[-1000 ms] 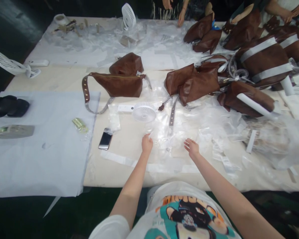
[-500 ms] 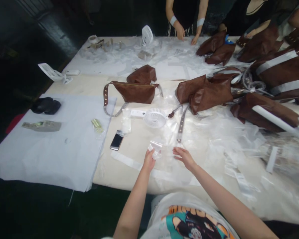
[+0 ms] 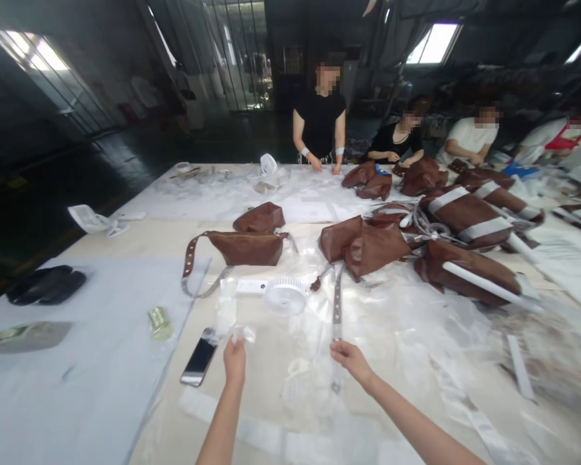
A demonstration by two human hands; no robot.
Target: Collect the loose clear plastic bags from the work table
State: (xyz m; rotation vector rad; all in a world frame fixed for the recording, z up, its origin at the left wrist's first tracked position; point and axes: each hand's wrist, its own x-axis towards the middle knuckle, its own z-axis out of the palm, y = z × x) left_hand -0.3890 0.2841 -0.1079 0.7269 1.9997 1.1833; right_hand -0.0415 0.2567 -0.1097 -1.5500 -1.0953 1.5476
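Well in from the far edge of the table (image 3: 266, 378), I see the left hand (image 3: 235, 355) with fingers clamped on a small clear plastic bag (image 3: 246, 334), near the phone (image 3: 199, 358). The right hand (image 3: 352, 360) has its fingers together at the strap (image 3: 337, 303); whether they grip it, I cannot tell.

Moved left grip (image 3: 235, 356) farther from right grip (image 3: 349, 358), with phone (image 3: 199, 357) now just left of it. Took clear plastic (image 3: 248, 334) along in left grip. Brought right grip in to low end of strap (image 3: 337, 305). Looked up higher, now seeing windows (image 3: 433, 44) and more of people (image 3: 319, 123) far past both grips.
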